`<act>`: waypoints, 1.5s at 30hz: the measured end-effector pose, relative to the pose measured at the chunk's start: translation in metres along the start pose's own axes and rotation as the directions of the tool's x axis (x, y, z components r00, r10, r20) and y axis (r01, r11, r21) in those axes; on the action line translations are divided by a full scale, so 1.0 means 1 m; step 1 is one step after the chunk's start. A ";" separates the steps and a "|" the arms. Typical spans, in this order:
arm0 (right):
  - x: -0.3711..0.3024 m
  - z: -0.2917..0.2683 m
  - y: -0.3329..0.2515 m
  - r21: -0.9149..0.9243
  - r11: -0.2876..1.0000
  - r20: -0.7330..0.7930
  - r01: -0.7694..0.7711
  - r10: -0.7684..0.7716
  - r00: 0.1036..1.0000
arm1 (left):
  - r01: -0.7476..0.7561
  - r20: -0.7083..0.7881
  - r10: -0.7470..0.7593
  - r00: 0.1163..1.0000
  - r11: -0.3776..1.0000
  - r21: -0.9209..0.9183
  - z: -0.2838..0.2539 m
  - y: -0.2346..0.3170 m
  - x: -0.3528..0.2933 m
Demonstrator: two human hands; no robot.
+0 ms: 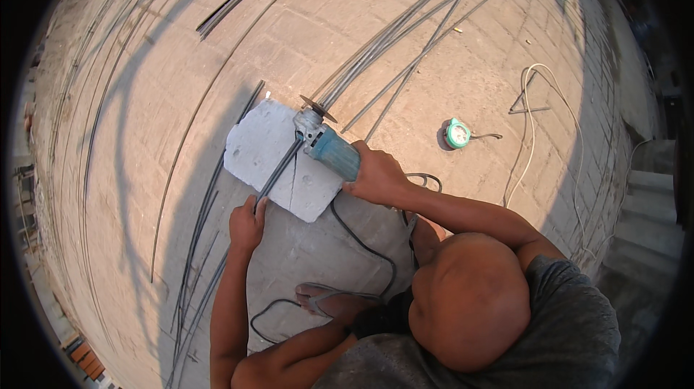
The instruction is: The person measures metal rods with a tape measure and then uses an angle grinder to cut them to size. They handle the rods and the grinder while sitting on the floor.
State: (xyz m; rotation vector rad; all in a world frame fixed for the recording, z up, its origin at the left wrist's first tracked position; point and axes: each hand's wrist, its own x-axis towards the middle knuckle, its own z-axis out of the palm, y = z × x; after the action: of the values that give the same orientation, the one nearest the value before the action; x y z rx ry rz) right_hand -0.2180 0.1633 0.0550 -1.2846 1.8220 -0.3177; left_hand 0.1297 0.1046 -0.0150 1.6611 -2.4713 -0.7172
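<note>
An angle grinder (336, 152) with a blue-green body and a grey metal head is gripped in my right hand (379, 176). Its thin disc (319, 108) sits at the far end, turned away from me. With closed fingers my left hand (247, 223) holds dark steel rods (278, 170), which lie slanting across a pale, chipped stone slab (267, 136). The rods' far end meets the grinder's head. A crack or dark line runs over the slab beside them. The grinder's dark cord (365, 244) loops over the ground near my sandalled foot (332, 301).
Long rods (390, 42) fan out beyond the grinder, and a short dark bundle (231, 6) lies farther left. More rods (195, 259) stretch beside my left arm. To the right are a round green-rimmed object (457, 134) and a pale cable (531, 121). Steps (650, 201) rise at far right.
</note>
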 end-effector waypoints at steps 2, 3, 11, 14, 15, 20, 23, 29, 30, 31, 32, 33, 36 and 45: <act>0.001 0.000 0.000 0.001 1.000 0.004 -0.005 0.005 1.000 | 0.011 0.006 -0.011 1.000 1.000 -0.003 -0.001 0.001 0.000; 0.000 -0.001 -0.001 0.002 1.000 0.006 -0.008 0.008 1.000 | 0.016 0.007 -0.016 1.000 1.000 -0.009 -0.001 0.002 0.000; 0.000 -0.003 -0.003 0.004 1.000 0.016 -0.006 0.006 1.000 | 0.038 0.015 -0.038 0.999 0.999 -0.015 -0.002 0.001 0.000; -0.001 -0.003 -0.003 0.002 1.000 0.010 -0.003 0.003 1.000 | 0.036 0.014 -0.036 0.999 0.999 -0.025 0.000 0.001 0.000; 0.000 -0.003 -0.002 0.002 1.000 0.008 -0.003 0.003 1.000 | 0.035 0.010 -0.035 0.999 0.999 -0.025 0.000 0.001 0.001; 0.000 -0.006 -0.002 0.010 1.000 0.029 -0.008 0.008 1.000 | 0.022 0.002 -0.022 1.000 0.999 -0.031 -0.001 0.003 0.001; 0.000 -0.006 -0.002 0.011 1.000 0.026 -0.005 0.005 1.000 | 0.007 -0.001 -0.007 1.000 1.000 -0.031 -0.003 0.004 0.000; 0.000 -0.006 0.000 0.012 1.000 0.023 -0.003 0.002 1.000 | 0.008 0.001 -0.008 1.000 1.000 -0.018 -0.002 0.004 0.001; -0.001 -0.006 0.000 0.009 1.000 0.021 -0.001 0.001 1.000 | 0.011 0.002 -0.011 1.000 1.000 -0.017 -0.002 0.004 0.001; -0.001 -0.006 0.000 0.005 1.000 0.019 0.001 -0.001 1.000 | 0.013 0.004 -0.013 1.000 1.000 -0.016 -0.002 0.004 0.001; -0.001 -0.006 0.000 0.000 1.000 0.018 0.001 -0.001 1.000 | 0.022 0.007 -0.022 1.000 1.000 -0.016 -0.002 0.004 0.001; 0.000 -0.005 0.000 -0.006 1.000 0.018 0.002 -0.002 1.000 | 0.031 0.010 -0.031 0.999 0.999 -0.016 -0.003 0.004 0.001; 0.000 -0.007 -0.001 -0.008 1.000 0.025 0.001 -0.001 1.000 | 0.036 0.015 -0.035 0.999 0.999 -0.015 -0.002 0.004 0.001; 0.003 -0.008 -0.002 0.002 1.000 0.042 -0.022 0.021 0.999 | 0.020 0.002 -0.020 1.000 0.999 -0.027 -0.002 0.003 0.001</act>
State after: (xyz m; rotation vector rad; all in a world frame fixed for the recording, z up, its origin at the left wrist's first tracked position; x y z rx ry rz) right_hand -0.2230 0.1583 0.0590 -1.2600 1.7985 -0.2795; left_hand 0.1274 0.1043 -0.0122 1.6784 -2.4391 -0.7508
